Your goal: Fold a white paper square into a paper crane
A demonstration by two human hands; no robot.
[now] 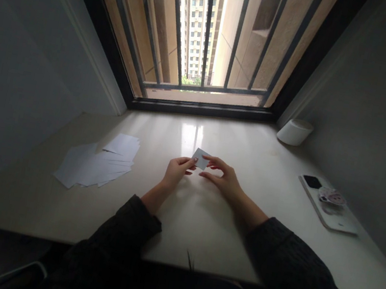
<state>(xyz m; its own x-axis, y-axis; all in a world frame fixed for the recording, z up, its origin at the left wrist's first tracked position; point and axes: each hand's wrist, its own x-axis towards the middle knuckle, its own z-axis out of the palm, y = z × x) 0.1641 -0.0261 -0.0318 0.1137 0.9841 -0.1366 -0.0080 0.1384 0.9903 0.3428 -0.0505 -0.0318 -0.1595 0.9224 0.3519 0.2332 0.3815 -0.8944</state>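
Observation:
A small, pale grey-blue square of paper [200,160] is up above the white sill, tilted with a corner pointing up. My left hand [177,169] pinches its left side, thumb on top. At the right edge of the paper is my right hand [224,176], its index fingertip touching or just beside that edge. The right thumb is apart from the index finger, below the paper. Whether the square is folded is too small to make out. Loose white paper sheets [90,165] lie overlapping to the left of my left hand.
Against the right wall lies a phone [345,222] with a round grip on its back. A white cylindrical object [294,132] stands in the far right corner. The barred window [199,110] closes off the back of the sill [197,245].

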